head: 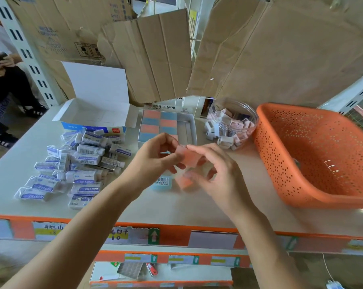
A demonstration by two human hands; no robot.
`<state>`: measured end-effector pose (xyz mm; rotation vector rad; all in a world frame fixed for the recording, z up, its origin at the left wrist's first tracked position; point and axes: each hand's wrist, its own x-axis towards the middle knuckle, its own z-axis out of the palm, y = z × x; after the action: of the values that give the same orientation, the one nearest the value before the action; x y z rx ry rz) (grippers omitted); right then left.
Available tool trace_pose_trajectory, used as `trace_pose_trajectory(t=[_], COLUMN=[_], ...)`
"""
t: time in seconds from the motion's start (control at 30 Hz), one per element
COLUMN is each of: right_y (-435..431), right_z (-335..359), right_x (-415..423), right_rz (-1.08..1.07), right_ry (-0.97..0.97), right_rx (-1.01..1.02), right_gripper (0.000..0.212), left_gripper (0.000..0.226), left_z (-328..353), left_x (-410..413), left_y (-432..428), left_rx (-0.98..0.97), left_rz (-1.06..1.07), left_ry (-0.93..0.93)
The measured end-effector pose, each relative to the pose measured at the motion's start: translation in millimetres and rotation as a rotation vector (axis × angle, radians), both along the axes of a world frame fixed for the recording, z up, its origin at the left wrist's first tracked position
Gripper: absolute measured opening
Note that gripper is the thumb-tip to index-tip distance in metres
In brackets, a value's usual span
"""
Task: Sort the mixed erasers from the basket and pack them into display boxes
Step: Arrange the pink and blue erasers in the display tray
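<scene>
I am pinching a pale pink square eraser [187, 158] between left hand [155, 157] and right hand [216, 176], fingers curled, above the worktop [197, 205], just nearer than the part-filled display box [194, 127].

Centre is taken: left hand [155, 155] and right hand [216, 170] both pinch a pink eraser [187, 156] above it. Front strip of the table [176, 209] is bare. Left blocked by the eraser pile [78, 163] and open white box [97, 115]. Right blocked by the basket [280, 163], clear tub [232, 122] tight beside it. Display box [192, 124]: right column open. Cardboard [280, 49] walls the back.
</scene>
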<state>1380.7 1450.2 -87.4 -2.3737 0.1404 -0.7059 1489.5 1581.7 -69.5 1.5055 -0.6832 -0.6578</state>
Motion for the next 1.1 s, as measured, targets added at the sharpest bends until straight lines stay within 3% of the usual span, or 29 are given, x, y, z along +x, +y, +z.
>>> trace_pose_trajectory(t=[0.1,0.2,0.27,0.37,0.53,0.67,0.83,1.1], right_y=[-2,-10,-20,-33,-44,-47,-50,-47], right_z=[1,3,7,14,20,28,29,28], right_x=[13,29,43,70,113,133,146,150], right_rz=[-0.085,-0.111,-0.163,-0.243,-0.248,-0.216,-0.196,-0.234], right_ry=[-0.069,-0.046,0.011,0.147,0.346,0.511,0.56,0.587], right_rx=[-0.178,-0.201,-0.203,-0.3,-0.569,-0.731,-0.795,-0.735], right_gripper=[0.037,0.033,0.032,0.029,0.028,0.031,0.031,0.034], left_gripper=[0.008,0.006,0.006,0.03,0.045,0.049,0.048,0.048], left_z=[-1,-2,-1,0,-6,-14,-17,-18], left_x=[6,18,31,52,77,84,85,84], left_y=[-6,-14,-19,-28,-47,-51,-50,-49], left_rx=[-0.014,0.018,0.118,0.35,0.684,0.781,0.779,0.759], left_rz=[0.031,0.118,0.196,0.225,0.094,0.048,0.048,0.054], left_ry=[0.04,-0.036,-0.251,-0.604,-0.855,-0.925,-0.933,-0.929])
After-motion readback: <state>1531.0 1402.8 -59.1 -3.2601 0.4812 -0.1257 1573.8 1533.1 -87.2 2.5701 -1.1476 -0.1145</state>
